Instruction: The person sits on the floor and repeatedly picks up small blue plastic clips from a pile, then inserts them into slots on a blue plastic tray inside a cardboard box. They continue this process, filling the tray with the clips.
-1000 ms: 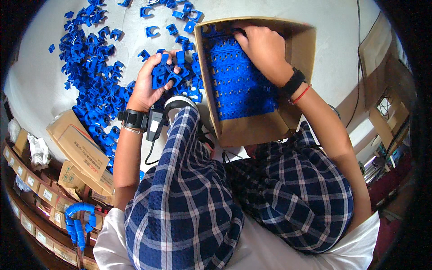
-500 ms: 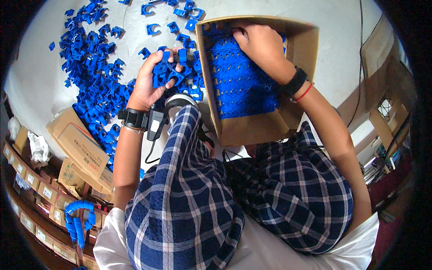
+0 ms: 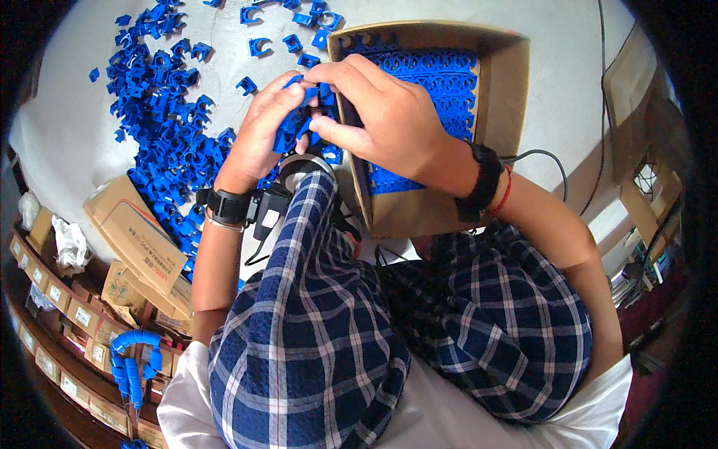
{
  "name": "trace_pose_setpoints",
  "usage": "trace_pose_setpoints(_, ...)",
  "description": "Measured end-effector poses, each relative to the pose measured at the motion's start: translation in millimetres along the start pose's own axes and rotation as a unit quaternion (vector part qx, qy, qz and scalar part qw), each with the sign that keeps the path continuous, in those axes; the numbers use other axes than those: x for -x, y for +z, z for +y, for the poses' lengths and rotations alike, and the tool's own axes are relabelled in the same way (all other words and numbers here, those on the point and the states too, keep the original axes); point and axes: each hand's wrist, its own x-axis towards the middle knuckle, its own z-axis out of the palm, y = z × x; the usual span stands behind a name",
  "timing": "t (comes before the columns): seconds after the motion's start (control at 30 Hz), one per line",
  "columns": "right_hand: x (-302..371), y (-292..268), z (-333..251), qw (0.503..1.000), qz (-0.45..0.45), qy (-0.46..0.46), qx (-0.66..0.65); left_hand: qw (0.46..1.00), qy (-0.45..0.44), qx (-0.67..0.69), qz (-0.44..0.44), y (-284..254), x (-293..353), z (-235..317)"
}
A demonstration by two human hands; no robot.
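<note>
My left hand (image 3: 258, 138) is closed around a handful of blue plastic pipe clips (image 3: 288, 136), just left of the cardboard box (image 3: 419, 215). My right hand (image 3: 393, 120) has its thumb and fingers on the same clips, gripping them from the right. How many clips lie between the fingers is hidden. Inside the box, more blue pipe clips (image 3: 441, 86) stand packed in neat rows, partly covered by my right hand and wrist.
A large heap of loose blue clips (image 3: 161, 112) spreads over the pale floor on the left. Below it lean cardboard cartons (image 3: 138, 232) beside a shelf of small boxes (image 3: 78, 314). A shoe (image 3: 303, 168) sits beside the box. A black cable (image 3: 550, 153) runs from the right wristband.
My right hand has come out of the box and moved left to the clips in my left hand. The left hand has turned slightly inward, still holding its clips.
</note>
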Motion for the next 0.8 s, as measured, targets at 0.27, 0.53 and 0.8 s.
trace_pose_setpoints(0.27, -9, 12, 7, 1.0, 0.029, -0.007, 0.002, 0.987, 0.05, -0.135, 0.074, 23, 2, 3)
trace_pose_setpoints(0.53, -9, 5, 9, 0.999, 0.021, 0.024, 0.0, 0.995, 0.012, -0.05, 0.088, 21, 1, -2)
trace_pose_setpoints(0.8, -2, 1, 18, 0.991, 0.035, 0.089, -0.089, 0.998, -0.006, -0.013, 0.066, 15, -3, -5)
